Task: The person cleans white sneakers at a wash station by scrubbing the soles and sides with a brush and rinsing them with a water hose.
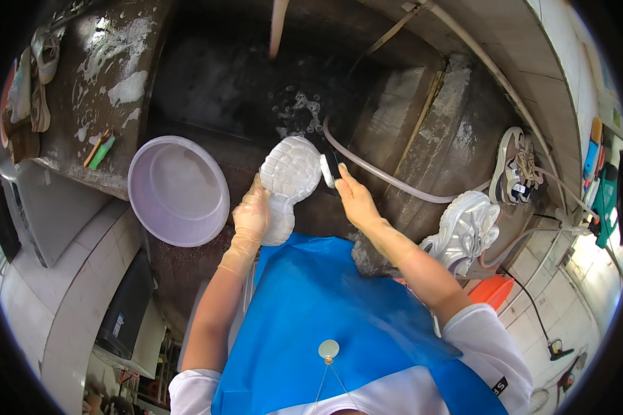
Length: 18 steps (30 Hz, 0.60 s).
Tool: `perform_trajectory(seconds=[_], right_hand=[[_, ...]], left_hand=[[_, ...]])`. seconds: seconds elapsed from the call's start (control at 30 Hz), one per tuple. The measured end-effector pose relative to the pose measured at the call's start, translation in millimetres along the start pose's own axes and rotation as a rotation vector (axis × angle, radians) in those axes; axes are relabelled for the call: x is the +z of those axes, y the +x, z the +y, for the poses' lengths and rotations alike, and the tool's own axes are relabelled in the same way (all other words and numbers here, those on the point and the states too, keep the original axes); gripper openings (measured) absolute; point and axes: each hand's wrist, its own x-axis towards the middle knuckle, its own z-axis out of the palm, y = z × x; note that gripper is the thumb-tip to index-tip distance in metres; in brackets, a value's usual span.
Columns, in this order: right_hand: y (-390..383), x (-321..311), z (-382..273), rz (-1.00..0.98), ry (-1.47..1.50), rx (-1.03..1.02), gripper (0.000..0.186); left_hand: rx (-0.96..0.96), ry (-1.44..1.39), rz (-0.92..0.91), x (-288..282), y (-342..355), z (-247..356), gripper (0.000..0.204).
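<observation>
Clasping chunky white rubber-soled shoe in left hand, gripping white-bristled black brush at shoe's three o'clock in right hand. Probably light, slippery; best held around narrow waist.

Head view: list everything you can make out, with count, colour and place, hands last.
White shoe: one, white, sole up in the left hand
Scrubbing brush: one, white bristles, dark handle, beside the sole
Basin: one, lilac, left of the shoe
Trough: one, dark, top centre
Foam: patches, white, in the trough and on the left ledge
Small brush: one, green and orange, left ledge
Stored shoes: several, greyish and beige, upper left
Silvery shoes: count unclear, right
Beige-and-dark shoes: apparently two, far right
Hose: one, pale pink, right of centre
Rim clutter: mixed, too distorted to count
Apron: one, blue, lower centre
Hands: two, left and right, centre
</observation>
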Motion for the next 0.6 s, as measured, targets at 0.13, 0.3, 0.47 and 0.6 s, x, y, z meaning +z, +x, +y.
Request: perform_trajectory(seconds=[0.13, 0.3, 0.47, 0.6], right_hand=[[70.9, 24.0, -50.8, 0.14, -0.016, -0.095, 0.047], [-27.4, 32.5, 29.3, 0.273, -0.039, -0.355, 0.046], [37.2, 18.1, -28.6, 0.151, -0.072, -0.016, 0.049], [-42.5, 42.3, 37.0, 0.256, -0.023, -0.337, 0.051]], left_hand=[[0.004, 0.084, -0.054, -6.3, 2.0, 13.7, 0.049], [0.084, 0.085, 0.114, 11.1, 0.0, -4.3, 0.049], [0.101, 0.166, 0.108, 22.2, 2.2, -11.0, 0.05], [0.118, 0.145, 0.159, 22.0, 2.1, -16.3, 0.05]])
